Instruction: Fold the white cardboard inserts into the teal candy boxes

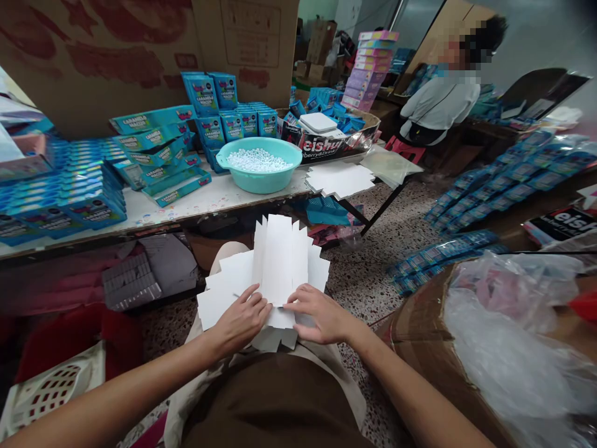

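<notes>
A white cardboard box blank (278,261), partly folded with its side panels raised, lies across my lap on top of more flat white blanks (228,277). My left hand (249,316) is closed at the near left corner of the folded piece, its fingertips pressing the fold line. On the opposite corner, my right hand (319,312) pinches the near edge, with fingers bent and thumb lower down. Between the two hands a short end flap (280,318) points toward me. The undersides of the panels are hidden.
On the white bench (200,208) stand a turquoise basin (261,180) of small white candies, blue candy boxes (170,149) and a stack of white blanks (340,180). A large carton with plastic bags (504,336) is at my right. Another person (443,99) sits farther back.
</notes>
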The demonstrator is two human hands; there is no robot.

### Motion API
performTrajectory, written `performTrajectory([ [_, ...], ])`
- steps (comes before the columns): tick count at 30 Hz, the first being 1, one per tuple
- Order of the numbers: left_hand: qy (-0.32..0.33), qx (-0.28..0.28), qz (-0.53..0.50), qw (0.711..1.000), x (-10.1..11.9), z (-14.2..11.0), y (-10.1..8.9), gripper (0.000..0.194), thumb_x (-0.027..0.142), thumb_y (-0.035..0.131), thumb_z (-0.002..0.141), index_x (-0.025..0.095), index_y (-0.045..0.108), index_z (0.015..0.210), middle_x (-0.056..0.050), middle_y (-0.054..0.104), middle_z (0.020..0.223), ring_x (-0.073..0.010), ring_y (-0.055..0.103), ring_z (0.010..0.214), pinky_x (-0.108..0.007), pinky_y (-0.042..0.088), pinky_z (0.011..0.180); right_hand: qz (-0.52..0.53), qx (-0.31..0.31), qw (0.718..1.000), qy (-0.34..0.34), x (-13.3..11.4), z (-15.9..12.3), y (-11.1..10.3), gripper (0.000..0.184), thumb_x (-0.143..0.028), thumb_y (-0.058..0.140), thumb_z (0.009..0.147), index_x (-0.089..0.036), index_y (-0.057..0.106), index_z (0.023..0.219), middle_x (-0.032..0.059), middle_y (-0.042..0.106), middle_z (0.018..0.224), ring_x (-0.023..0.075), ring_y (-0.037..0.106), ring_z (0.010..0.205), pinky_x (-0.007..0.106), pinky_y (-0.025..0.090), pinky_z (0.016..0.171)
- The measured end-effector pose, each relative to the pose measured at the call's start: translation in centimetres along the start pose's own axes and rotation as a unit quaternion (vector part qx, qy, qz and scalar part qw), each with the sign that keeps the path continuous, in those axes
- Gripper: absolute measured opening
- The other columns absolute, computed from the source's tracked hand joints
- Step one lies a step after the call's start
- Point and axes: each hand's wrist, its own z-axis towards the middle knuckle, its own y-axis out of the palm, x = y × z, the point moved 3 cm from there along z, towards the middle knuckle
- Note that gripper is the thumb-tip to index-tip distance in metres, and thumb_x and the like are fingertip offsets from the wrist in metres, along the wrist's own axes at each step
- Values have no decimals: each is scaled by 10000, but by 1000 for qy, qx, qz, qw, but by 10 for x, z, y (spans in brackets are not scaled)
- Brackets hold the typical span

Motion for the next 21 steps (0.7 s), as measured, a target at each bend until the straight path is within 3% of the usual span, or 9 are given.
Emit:
performTrajectory([
  [2, 14, 2, 15, 1000, 0, 2, -1, 199, 74, 415, 871, 152, 586, 937, -39, 632, 796, -193, 554, 829, -394, 292, 1071, -28, -1, 1000, -4, -1, -3, 4, 455, -319, 685, 736, -163, 604, 1156, 87, 618, 1045, 226, 489, 949, 373, 453, 846],
  [6, 39, -3, -5, 999, -2, 7, -5, 166, 79, 443, 871, 167, 584, 881, -25, 613, 722, -189, 542, 797, -372, 306, 1054, -90, 73, 993, 11, 3, -3, 21, 278, -113, 529, 838, -199, 644, 1076, 66, 655, 912, 207, 490, 880, 360, 435, 805],
  [9, 48, -24, -19, 998, -4, 10, -8, 193, 84, 414, 885, 180, 578, 918, -17, 615, 718, -186, 546, 800, -366, 333, 1036, -79, 118, 990, 9, 5, 0, 27, 271, -92, 493, 861, -232, 676, 1003, 32, 679, 836, 204, 495, 874, 357, 413, 801],
  [13, 10, -37, -22, 999, -10, 15, -7, 270, 21, 379, 841, 151, 574, 973, -7, 583, 666, -168, 556, 691, -363, 358, 1036, -54, 135, 989, 34, 10, 4, 26, 244, -88, 521, 842, -224, 690, 953, 26, 677, 790, 193, 517, 864, 334, 400, 784],
  [21, -25, -23, -116, 993, -15, 17, -2, 254, 57, 451, 814, 205, 648, 751, 13, 586, 611, -137, 568, 686, -371, 337, 1070, -31, 147, 988, 47, 15, 4, 29, 231, -33, 572, 761, -217, 700, 820, -6, 665, 696, 166, 548, 812, 308, 353, 749],
])
